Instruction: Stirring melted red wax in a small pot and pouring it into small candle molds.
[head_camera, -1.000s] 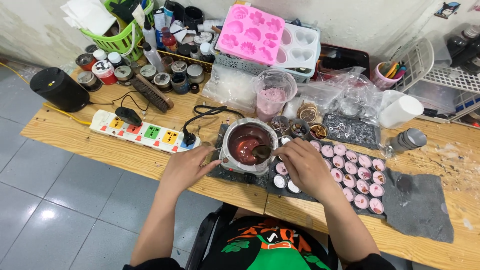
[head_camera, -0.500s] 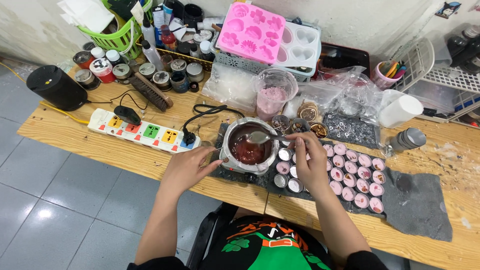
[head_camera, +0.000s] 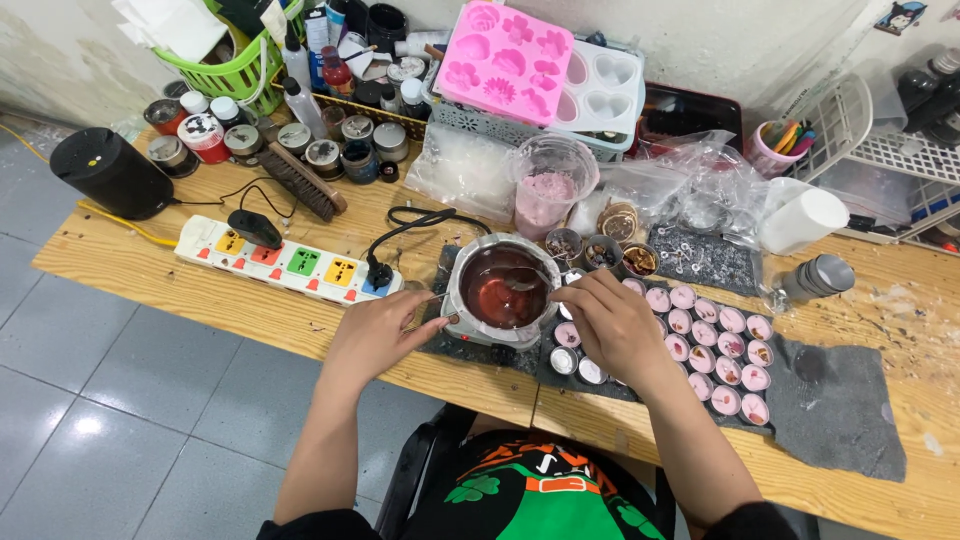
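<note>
Wooden workbench (head_camera: 150, 270) crowded with jars, moulds, a power strip (head_camera: 290, 262). Melting pot (head_camera: 500, 290) of dark red liquid sits centre, near edge. Left hand (head_camera: 375, 335) pinches the pot's thin handle at its left side, fingers closed. Right hand (head_camera: 612, 322) grips a spoon (head_camera: 522, 283), bowl over the liquid. Small filled cups (head_camera: 715, 345) lie right of the pot on a dark mat (head_camera: 835, 410).

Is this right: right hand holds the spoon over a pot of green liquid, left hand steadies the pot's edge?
Not quite. The head view shows the liquid in the pot is dark red, not green. The rest holds: the right hand holds the spoon over it, and the left hand is at the pot's left edge.
</note>
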